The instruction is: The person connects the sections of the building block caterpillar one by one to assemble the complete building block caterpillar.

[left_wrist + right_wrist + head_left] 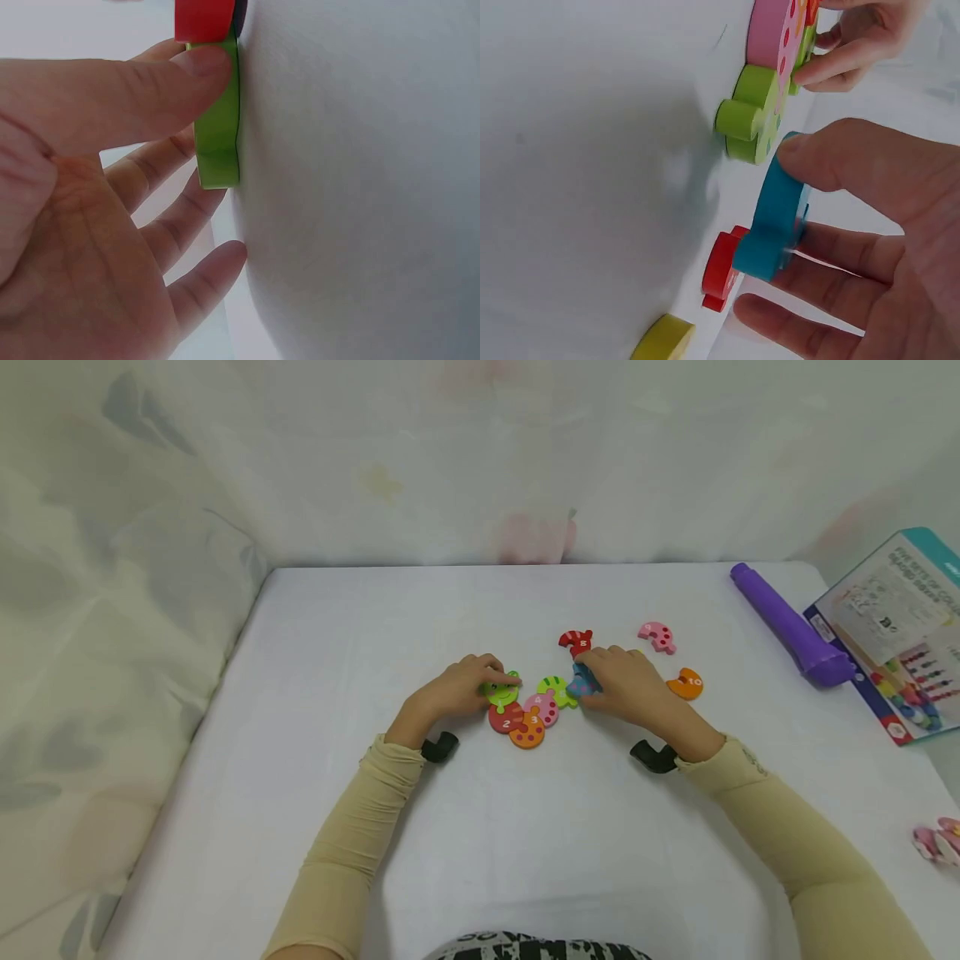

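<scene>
A green puzzle piece with a smiling face (502,695) heads a curved chain on the white table. My left hand (459,687) pinches this piece, its thumb along the green edge (217,146). Joined after it are a red piece marked 2 (504,718), an orange one marked 3 (528,732), a dotted pink one (543,710) and a striped green one (553,688). My right hand (626,685) pinches a blue puzzle piece (776,210) between thumb and fingers. The right wrist view shows a gap between that blue piece and the striped green piece (751,112).
Beyond the right hand lie a red piece (576,642), a pink piece (657,637) and an orange piece (686,683). A yellow piece (664,339) is partly hidden. Farther right are a purple tube (787,625), a printed box (892,635) and a pink object (937,843).
</scene>
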